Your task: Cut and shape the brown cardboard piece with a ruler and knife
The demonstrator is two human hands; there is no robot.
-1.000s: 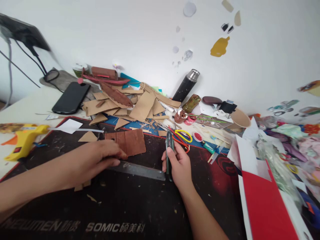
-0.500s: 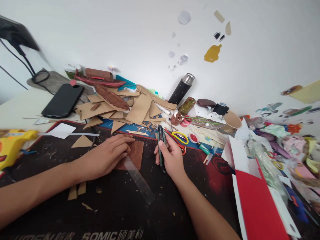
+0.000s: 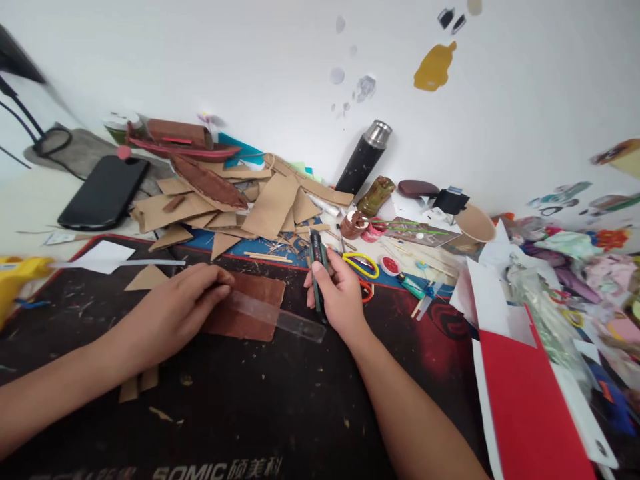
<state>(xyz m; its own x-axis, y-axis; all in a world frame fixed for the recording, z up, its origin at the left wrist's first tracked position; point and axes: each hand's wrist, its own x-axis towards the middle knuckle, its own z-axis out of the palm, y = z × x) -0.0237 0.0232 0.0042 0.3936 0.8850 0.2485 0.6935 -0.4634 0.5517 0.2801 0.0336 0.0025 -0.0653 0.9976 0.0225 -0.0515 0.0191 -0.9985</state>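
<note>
I have the left hand (image 3: 183,305) with its thumb and fingertips brought together, pinching the upper end of a narrow, clear plastic ruler (image 3: 300,325). From those fingertips the ruler slants away toward four o'clock, crossing above a flat, rectangular, reddish-brown sheet (image 3: 240,325); I cannot tell from here whether it touches the sheet. The sheet lies on a dark mat (image 3: 240,420) with a red edge, mostly at three o'clock from the left fingertips, and its left part is hidden beneath them.

My right hand (image 3: 341,298) is wrapped around a slim, dark green utility knife (image 3: 318,257). The thumb lies along the near face, the other fingers curl behind, and the knife points roughly at twelve o'clock. I cannot make out whether a blade is out. The ruler's free end sits just off the knife's bottom, at six o'clock, while the brown sheet is at nine o'clock from the right fingers, near but apart.

At one o'clock from that hand I see yellow-and-orange looped handles (image 3: 363,265); at eleven, a heap of tan cardboard scraps (image 3: 273,207).
</note>
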